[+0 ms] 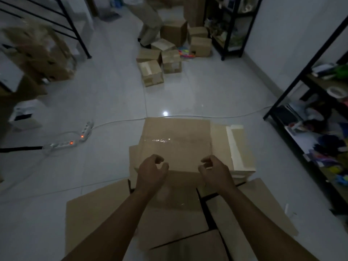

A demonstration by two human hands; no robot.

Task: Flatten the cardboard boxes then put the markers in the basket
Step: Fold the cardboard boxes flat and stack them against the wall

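Observation:
A flattened cardboard box point(177, 144) with clear tape across it lies on the floor on top of other flattened sheets point(98, 210). My left hand point(150, 174) and my right hand point(216, 174) hover just above its near edge, fingers curled and apart, holding nothing. Several unflattened cardboard boxes point(152, 72) stand in a cluster further back on the floor. Bright coloured markers point(185, 53) lie on the floor beside those boxes. I see no basket.
A power strip point(64, 144) with lit switches and a white cable point(116, 121) cross the floor at left. Black shelving point(301, 76) with clutter lines the right wall. A person's legs point(150, 29) stand at the far boxes. Stacked cardboard point(41, 53) sits at left.

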